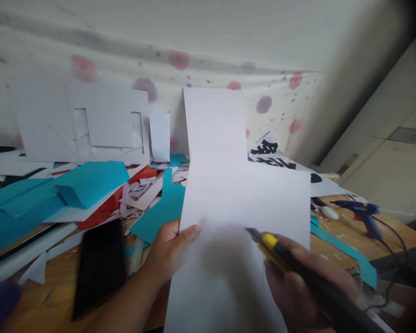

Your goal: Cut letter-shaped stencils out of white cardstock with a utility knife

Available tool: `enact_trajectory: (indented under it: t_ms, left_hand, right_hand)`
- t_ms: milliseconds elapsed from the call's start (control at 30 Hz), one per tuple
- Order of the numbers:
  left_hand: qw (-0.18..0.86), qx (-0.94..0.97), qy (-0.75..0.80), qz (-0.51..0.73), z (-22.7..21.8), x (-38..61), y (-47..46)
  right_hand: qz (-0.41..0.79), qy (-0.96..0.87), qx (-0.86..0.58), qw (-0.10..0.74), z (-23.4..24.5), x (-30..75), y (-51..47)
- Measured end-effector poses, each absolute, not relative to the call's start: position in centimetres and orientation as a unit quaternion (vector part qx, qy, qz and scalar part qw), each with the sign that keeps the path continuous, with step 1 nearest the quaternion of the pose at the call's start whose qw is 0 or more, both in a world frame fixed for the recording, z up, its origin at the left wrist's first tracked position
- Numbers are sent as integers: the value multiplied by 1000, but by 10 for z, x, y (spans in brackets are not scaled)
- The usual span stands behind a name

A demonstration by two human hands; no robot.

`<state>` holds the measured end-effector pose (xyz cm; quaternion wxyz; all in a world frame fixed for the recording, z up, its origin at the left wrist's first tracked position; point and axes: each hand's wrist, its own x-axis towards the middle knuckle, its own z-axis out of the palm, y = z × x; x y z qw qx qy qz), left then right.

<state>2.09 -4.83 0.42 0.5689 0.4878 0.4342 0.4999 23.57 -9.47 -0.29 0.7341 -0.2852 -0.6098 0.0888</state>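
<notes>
My left hand (168, 252) grips the left edge of a large white cut-out sheet (235, 194), thumb on top, holding it up over the table. My right hand (305, 286) is closed round a black and yellow utility knife (291, 261). Its tip points left and rests over the lower middle of the sheet. The sheet has a narrow upper strip and a wider lower part.
The wooden table (395, 236) is littered with teal paper (86, 182), red paper and white scraps. A black phone (99, 266) lies at the left. A blue glue gun (362, 212) with its cord sits at the right. White cut card (86, 122) leans on the dotted wall.
</notes>
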Motion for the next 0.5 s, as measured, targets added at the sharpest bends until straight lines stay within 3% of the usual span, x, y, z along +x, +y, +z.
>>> enact_trajectory:
  t_ms: [100,233,500]
  left_hand:
    - [560,434,442,550,7,27,-50]
    - [538,361,415,639,8,42,-65]
    - [631,361,397,560,16,13,-63]
  right_hand:
    - [131,-534,-265,792,17,228,-88]
    - [238,-518,-222,791,33,217,-74]
    - [272,-540,-300,738,-24,207,-74]
